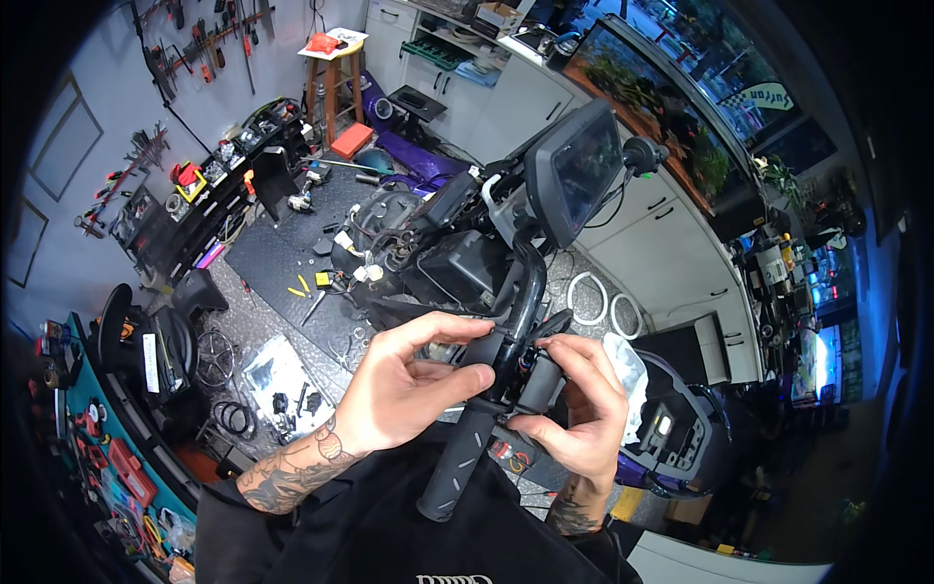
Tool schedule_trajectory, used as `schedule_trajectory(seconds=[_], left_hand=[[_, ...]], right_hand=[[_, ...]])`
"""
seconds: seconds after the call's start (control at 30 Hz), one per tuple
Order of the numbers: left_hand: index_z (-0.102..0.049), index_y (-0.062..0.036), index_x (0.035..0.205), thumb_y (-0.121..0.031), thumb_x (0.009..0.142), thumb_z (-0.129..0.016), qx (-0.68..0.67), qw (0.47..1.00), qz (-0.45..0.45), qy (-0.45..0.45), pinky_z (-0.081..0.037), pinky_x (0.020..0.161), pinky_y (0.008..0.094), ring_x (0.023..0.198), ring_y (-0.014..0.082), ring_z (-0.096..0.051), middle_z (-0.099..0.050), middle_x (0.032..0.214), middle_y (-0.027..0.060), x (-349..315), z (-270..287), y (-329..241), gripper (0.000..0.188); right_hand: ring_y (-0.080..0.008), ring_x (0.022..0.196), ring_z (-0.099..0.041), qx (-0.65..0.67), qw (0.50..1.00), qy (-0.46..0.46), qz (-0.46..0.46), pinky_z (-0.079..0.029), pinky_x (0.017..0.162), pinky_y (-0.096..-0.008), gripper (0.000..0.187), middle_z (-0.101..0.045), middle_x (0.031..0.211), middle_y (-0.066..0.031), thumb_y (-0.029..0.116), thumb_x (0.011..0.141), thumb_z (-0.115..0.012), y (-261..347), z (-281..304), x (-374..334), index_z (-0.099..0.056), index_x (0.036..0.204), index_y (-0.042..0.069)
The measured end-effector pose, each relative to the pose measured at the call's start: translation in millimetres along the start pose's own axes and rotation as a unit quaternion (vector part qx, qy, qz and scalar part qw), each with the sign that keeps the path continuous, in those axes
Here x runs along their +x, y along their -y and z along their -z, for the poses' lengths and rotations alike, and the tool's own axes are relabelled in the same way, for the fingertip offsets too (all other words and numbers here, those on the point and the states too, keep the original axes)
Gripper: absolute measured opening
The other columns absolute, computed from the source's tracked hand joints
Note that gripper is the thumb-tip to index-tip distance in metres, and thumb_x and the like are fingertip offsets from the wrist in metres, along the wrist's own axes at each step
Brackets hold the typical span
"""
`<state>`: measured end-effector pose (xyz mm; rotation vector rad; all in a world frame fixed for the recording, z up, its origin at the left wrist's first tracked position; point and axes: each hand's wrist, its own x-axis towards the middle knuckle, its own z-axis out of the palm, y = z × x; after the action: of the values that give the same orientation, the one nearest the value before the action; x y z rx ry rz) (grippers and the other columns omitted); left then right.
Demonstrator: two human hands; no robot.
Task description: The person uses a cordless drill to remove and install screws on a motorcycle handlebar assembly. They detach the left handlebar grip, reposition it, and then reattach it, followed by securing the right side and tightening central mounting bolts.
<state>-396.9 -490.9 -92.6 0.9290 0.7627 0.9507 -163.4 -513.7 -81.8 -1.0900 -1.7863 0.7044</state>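
1. Fingers point(457, 336) of the left hand point(404, 384) curl narrow around the black handlebar point(520, 292), just above the rubber grip point(455, 467).
2. The right hand point(579, 409) pinches the dark switch housing point(538, 383) against the bar, fingers closed on it.
3. Small coloured wires point(508, 453) show just below the housing; judging by this, keep them out of the seam while seating it.
4. The left hand should brace the bar.
5. The display screen point(574, 170) sits above, on the stripped scooter point(438, 258).
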Motion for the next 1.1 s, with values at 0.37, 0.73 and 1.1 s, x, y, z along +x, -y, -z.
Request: schedule_trajectory(seconds=[0.37, 0.73, 1.1], left_hand=[[-0.060, 0.0021, 0.136, -0.003, 0.097, -0.073, 0.018, 0.998, -0.058, 0.006, -0.058, 0.081, 0.0214, 0.097, 0.0076, -0.068, -0.066, 0.131, 0.0084, 0, 1, 10, 0.041], [-0.057, 0.0014, 0.138, 0.004, 0.098, -0.068, 0.019, 0.999, -0.038, 0.007, -0.058, 0.100, 0.0299, 0.118, 0.0169, -0.066, -0.061, 0.138, 0.0120, -3, 0, 5, 0.042], [-0.059, 0.0018, 0.138, -0.002, 0.101, -0.065, -0.049, 0.999, -0.019, 0.015, -0.058, 0.092, 0.0269, 0.111, 0.0126, -0.066, -0.063, 0.132, 0.0096, -3, 3, 6, 0.038]], right_hand=[[-0.0277, 0.104, -0.067, -0.033, 0.998, 0.041, -0.037, -0.053, 0.091, -0.0354, 0.063, -0.061, 0.119, -0.0154, 0.006, 0.073, -0.089, 15, 4, 8, -0.067, 0.130, -0.003], [-0.0271, 0.095, -0.066, -0.091, 0.991, 0.073, -0.061, -0.054, 0.084, -0.0370, 0.060, -0.060, 0.110, -0.0152, 0.005, 0.073, -0.089, 38, 5, 24, -0.069, 0.130, 0.000], [-0.0293, 0.096, -0.065, -0.105, 0.988, 0.081, -0.074, -0.053, 0.086, -0.0380, 0.060, -0.059, 0.112, -0.0162, 0.006, 0.073, -0.089, 43, 2, 28, -0.069, 0.129, 0.000]])
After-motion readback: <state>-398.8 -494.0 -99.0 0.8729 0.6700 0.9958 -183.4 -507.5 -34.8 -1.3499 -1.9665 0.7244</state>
